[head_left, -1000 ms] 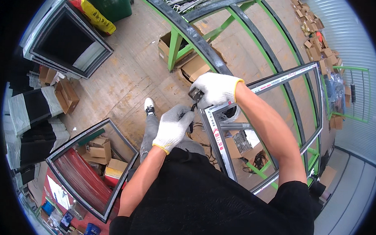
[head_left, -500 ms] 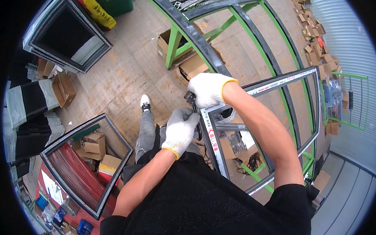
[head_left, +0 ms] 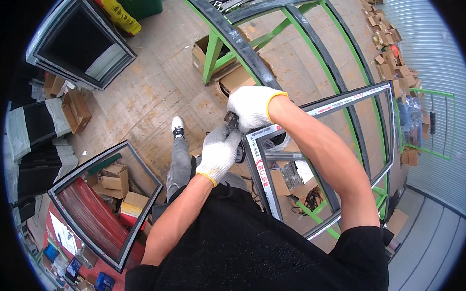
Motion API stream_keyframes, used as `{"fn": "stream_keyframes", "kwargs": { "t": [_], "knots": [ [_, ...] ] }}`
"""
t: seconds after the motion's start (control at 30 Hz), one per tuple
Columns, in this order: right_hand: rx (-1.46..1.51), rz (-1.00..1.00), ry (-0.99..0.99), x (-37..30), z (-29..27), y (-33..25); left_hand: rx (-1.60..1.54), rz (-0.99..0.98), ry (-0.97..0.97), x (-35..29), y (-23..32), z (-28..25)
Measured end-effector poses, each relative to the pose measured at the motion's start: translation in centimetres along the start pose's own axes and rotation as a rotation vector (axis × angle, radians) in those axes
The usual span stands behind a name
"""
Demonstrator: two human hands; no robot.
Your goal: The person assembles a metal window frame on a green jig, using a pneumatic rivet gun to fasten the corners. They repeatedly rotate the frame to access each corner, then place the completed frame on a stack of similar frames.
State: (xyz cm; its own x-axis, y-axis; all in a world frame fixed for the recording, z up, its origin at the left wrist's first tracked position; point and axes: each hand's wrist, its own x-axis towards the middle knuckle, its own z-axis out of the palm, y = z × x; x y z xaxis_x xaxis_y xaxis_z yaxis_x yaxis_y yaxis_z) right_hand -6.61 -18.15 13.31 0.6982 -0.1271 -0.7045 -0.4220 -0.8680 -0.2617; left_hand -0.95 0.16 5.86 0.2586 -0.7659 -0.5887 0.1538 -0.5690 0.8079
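Both my hands wear white knit gloves with yellow cuffs and meet at the near-left corner of a window frame point(head_left: 260, 169), a black-edged frame with printed white film along its faces. My right hand point(head_left: 250, 107) is closed at that corner, its fingers curled around a small dark metal piece point(head_left: 231, 118) that pokes out beside the glove. My left hand point(head_left: 218, 154) is closed just below, fingertips pressed up against the same spot. A dark rounded part point(head_left: 241, 153) shows between the left glove and the frame. What the left fingers grip is hidden.
The frame rests on a green metal stand point(head_left: 293, 24) with dark padded bars. To the left, another window frame point(head_left: 157, 194) leans over cardboard boxes point(head_left: 114, 181) and a red surface. More dark panels point(head_left: 82, 43) stand at the far left. Boxes point(head_left: 392, 64) line the right wall.
My left hand has risen slightly, up against the right hand. The right hand has shifted a little left, and the dark piece between them has tilted.
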Motion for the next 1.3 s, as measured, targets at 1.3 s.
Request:
{"fn": "stream_keyframes", "kwargs": {
  "t": [1.3],
  "knots": [
    [0.315, 0.253, 0.417, -8.3, 3.6, 1.9, 0.573, 0.165, -0.581, 5.9, 7.3, -3.4]
  ]
}}
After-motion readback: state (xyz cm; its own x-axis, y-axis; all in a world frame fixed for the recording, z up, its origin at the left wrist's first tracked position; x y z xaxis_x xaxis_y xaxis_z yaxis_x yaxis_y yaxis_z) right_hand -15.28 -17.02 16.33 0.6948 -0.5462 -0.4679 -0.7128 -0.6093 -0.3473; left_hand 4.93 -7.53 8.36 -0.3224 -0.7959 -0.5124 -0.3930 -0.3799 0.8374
